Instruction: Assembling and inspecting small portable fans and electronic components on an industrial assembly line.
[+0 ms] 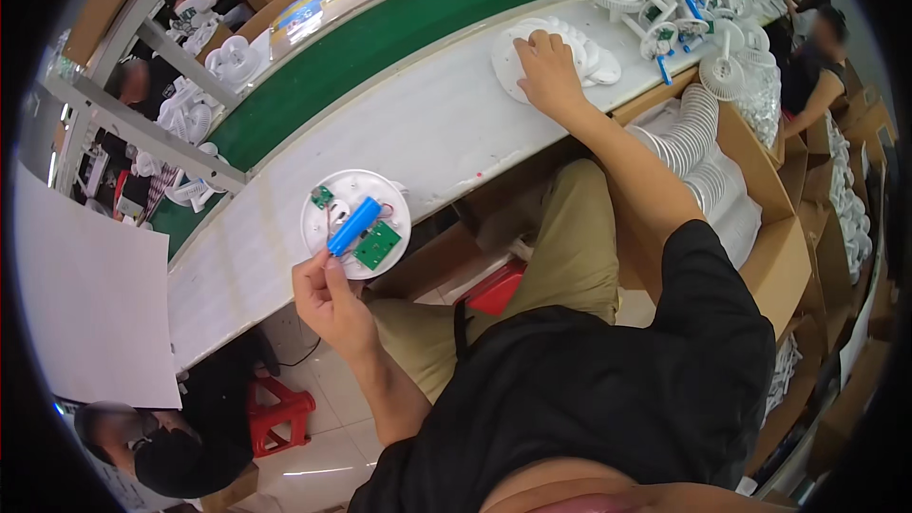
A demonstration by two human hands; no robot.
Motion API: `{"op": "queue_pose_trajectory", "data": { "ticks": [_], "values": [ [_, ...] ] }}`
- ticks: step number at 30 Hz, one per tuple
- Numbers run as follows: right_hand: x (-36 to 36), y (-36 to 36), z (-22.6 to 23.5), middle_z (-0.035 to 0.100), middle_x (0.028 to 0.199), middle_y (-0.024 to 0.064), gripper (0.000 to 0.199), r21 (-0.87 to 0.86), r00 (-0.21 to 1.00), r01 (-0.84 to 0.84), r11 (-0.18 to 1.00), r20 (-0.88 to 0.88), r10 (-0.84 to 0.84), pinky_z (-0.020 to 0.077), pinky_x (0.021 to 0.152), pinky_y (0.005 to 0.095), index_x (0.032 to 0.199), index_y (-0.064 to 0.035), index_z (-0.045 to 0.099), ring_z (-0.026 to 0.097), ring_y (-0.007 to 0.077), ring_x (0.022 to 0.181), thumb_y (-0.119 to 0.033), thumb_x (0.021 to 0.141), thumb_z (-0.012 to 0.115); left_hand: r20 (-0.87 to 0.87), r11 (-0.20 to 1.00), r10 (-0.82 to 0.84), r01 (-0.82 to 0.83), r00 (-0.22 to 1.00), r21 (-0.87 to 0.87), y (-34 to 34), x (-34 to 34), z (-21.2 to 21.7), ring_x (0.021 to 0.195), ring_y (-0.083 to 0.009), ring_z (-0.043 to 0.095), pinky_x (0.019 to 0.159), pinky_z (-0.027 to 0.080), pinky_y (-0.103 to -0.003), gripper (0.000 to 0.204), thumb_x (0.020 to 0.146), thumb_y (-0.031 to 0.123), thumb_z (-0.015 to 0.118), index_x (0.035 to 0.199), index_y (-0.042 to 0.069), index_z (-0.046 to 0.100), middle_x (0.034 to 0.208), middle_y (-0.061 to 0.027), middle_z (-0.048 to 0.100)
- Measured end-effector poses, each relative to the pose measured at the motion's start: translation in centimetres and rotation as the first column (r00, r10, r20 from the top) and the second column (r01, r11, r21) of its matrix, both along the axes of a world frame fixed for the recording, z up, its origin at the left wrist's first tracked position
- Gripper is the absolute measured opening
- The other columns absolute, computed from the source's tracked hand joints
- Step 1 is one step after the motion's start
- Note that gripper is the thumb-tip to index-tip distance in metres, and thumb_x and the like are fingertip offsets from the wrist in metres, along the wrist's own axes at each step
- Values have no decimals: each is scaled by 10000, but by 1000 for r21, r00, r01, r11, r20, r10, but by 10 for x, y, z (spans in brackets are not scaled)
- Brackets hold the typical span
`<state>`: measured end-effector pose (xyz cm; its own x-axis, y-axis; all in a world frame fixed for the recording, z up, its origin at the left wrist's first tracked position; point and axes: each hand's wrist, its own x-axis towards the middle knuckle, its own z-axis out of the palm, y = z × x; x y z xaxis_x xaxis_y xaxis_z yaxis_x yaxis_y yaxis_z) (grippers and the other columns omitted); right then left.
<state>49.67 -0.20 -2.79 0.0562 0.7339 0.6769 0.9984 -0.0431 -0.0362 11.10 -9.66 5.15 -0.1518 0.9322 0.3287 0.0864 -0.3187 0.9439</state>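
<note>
My left hand [334, 312] is closed on the near-left rim of a white round base [392, 192], thumb and finger pinched together. The base lies open-side up at the table's front edge. Inside it are a blue cylindrical battery [353, 226], a green circuit board [377, 245], a smaller green board [322, 197] and thin wires. Farther right, my right hand [549, 71] rests on a group of overlapping white round plastic covers [591, 59]. Its fingers bend down over the top cover, and their tips are partly hidden, so its grip is unclear.
A green conveyor belt [380, 43] runs behind the white table [418, 128]. White fan parts [665, 0] with boards and batteries pile up far right. An open carton [774, 256] holds stacked white fan grilles [698, 133]. Co-workers sit around; a red stool [278, 415] stands lower left.
</note>
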Motion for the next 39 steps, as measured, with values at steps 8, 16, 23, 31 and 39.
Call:
{"op": "queue_pose_trajectory", "data": {
  "ticks": [8,16,23,31,39],
  "values": [
    [-4,-62,26,628,1107,186,453,-227,787,-126,966,-615,-42,534,785,403,1222,-35,516,630,367,901,-6,791,650,74,998,67,-66,995,-12,9,-6,0,781,-139,611,685,513,-214,195,933,2,538,1118,-18,596,939,-134,664],
    [-111,-152,64,620,1139,185,511,424,-249,-402,812,-904,349,518,854,327,1317,-34,460,625,247,936,37,832,602,212,998,53,-49,976,-26,-2,7,3,844,-182,646,741,531,-225,459,920,-40,539,1375,-19,482,1007,-170,674],
    [-169,-143,67,556,1208,172,527,583,-386,-459,670,-810,440,479,923,310,1357,-23,424,576,224,1030,21,861,595,45,1000,-4,5,999,-6,-27,36,-7,863,-166,649,754,525,-218,443,878,-65,578,1318,-43,535,1049,-171,677],
    [-189,-124,59,509,1249,158,518,582,-446,-511,633,-809,384,455,960,313,1354,-12,433,535,227,1095,27,866,600,-30,993,2,1,1000,121,-39,39,-30,952,-201,650,802,528,-243,455,907,-29,554,1357,-56,489,1107,-196,668],
    [-193,-135,75,496,1260,138,496,453,-352,-535,713,-887,300,437,991,330,1340,1,463,508,231,1130,29,866,604,100,987,-136,127,986,95,-47,28,-44,1058,-236,634,864,512,-266,458,944,41,481,1387,-70,446,1214,-220,627]
  ]
}}
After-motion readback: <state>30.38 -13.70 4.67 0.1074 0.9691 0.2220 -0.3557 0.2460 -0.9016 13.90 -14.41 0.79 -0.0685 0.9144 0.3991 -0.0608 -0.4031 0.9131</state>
